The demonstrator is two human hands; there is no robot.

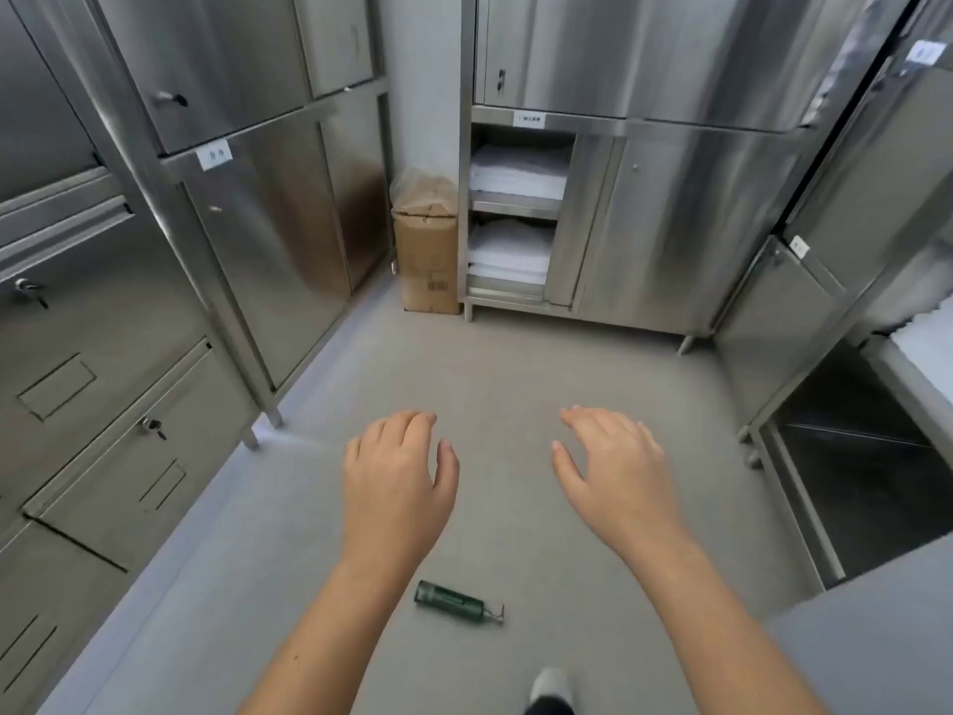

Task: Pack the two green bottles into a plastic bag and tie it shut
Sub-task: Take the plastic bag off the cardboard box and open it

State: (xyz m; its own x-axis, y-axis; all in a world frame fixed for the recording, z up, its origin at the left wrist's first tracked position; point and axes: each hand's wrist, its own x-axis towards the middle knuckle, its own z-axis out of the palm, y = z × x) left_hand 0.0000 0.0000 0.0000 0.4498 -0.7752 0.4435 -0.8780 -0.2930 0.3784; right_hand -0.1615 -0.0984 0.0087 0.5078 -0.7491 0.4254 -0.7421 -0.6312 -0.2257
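One dark green pump bottle lies on its side on the grey floor, pump head pointing right, between my forearms and well below my hands. My left hand hovers palm down with fingers loosely apart, holding nothing. My right hand is held out the same way, empty, fingers spread. I see only this one green bottle and no plastic bag.
Steel cabinets line the left, back and right sides. An open back compartment holds folded white towels. A cardboard box stands in the far corner. A grey surface juts in at lower right. My shoe shows at the bottom edge.
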